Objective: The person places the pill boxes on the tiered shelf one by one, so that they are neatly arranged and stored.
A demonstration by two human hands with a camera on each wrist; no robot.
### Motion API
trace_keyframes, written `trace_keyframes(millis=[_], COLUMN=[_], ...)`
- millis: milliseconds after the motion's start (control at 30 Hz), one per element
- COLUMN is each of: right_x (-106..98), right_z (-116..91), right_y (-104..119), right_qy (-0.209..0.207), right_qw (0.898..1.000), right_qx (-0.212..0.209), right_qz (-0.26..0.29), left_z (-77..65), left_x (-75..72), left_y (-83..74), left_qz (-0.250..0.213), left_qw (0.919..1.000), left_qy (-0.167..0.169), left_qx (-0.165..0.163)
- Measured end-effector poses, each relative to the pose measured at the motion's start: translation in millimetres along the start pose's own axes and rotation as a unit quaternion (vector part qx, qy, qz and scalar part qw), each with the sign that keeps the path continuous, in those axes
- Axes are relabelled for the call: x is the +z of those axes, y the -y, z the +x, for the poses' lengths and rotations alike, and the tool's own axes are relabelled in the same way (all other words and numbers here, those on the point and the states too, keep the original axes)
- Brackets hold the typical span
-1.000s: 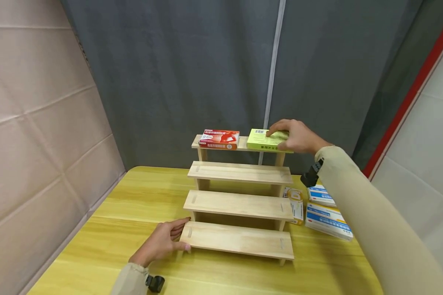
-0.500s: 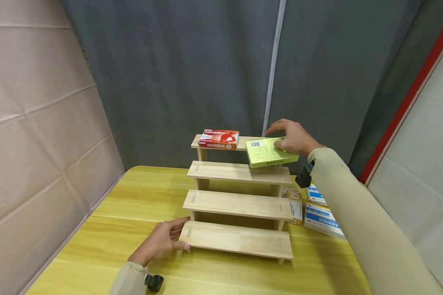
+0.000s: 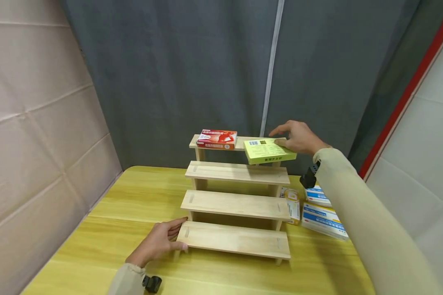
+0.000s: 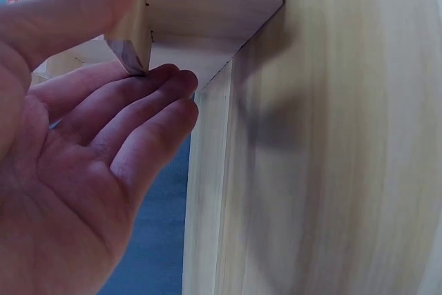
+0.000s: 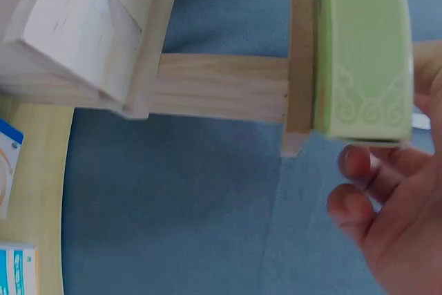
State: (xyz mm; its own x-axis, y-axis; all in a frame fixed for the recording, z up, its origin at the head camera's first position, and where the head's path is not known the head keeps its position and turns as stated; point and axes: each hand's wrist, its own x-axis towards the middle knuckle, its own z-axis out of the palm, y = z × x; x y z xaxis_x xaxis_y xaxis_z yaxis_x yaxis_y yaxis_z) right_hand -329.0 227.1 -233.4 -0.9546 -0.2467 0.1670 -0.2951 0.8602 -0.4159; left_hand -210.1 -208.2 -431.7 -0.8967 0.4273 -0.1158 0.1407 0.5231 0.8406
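A four-step wooden display rack (image 3: pixel 236 203) stands on the table. My left hand (image 3: pixel 159 242) holds the left end of its lowest step, thumb at the front corner and fingers along the side; the left wrist view shows the palm (image 4: pixel 69 191) and the wood between thumb and fingers. My right hand (image 3: pixel 299 137) holds a light green medicine box (image 3: pixel 269 151) by its right end at the top step, thumb on the upper face and index finger raised. The box juts over the step's front edge. In the right wrist view curled fingers (image 5: pixel 352 205) lie beyond its end.
A red and white medicine box (image 3: pixel 217 139) lies on the top step's left part. Right of the rack are an orange and white box (image 3: pixel 292 205) and stacked blue and white boxes (image 3: pixel 324 221) on the table. A grey curtain (image 3: pixel 170 82) hangs behind.
The green box has come forward from lying on the top step to overhanging its front edge; it tipped forward and is now flatter. My right hand moved with it; the left hand kept its place.
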Motion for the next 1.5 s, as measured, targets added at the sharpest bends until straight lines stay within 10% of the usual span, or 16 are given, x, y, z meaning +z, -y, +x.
trace_keyframes(millis=[367,900,1500], right_x=[2.1,-6.5,0.3], right_z=[-7.8,-15.8,-12.2], right_y=[-0.1,-9.2,-7.5], right_qy=[-0.027,0.067,0.006], right_qw=[0.999,0.996,0.999], right_qx=[0.023,-0.054,-0.041], right_qz=[0.016,-0.003,0.006], left_z=[0.1,-2.5,-1.2], left_x=[-0.6,-1.1,1.4], left_y=[2.7,0.8,0.5], left_qz=[-0.001,-0.006,-0.012], left_qw=[0.9999,0.9999,0.9999], left_qy=[0.002,0.003,-0.001], left_qx=[0.011,0.013,0.009])
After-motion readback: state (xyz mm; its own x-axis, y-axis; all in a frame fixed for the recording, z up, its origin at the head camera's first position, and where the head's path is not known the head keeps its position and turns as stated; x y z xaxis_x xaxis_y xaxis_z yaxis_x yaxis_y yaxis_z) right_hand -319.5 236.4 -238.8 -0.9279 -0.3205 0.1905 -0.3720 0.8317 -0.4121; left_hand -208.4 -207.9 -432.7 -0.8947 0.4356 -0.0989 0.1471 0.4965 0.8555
